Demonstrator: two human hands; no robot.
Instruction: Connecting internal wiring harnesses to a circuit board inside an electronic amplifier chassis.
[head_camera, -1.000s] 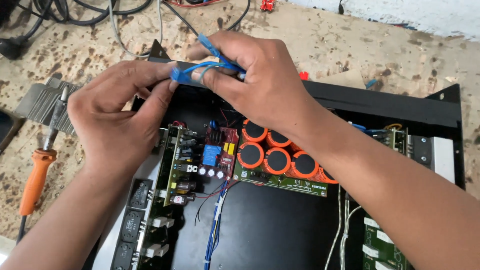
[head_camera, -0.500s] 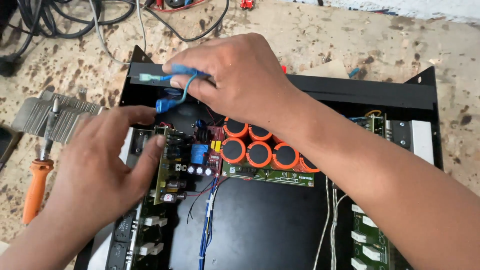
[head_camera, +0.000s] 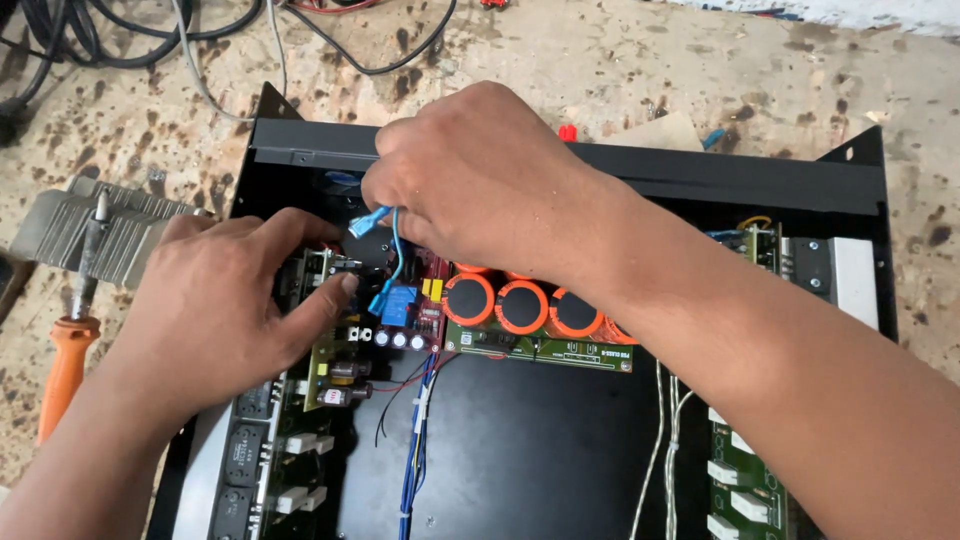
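While right hand pinches blue wires with spade connectors, left hand rests open on circuit board.

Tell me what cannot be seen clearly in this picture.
- Head view: the right hand covers where the blue wires go.
- The left hand hides part of the green board.
- The black chassis is cut off at the bottom edge.
- Board markings: too small.
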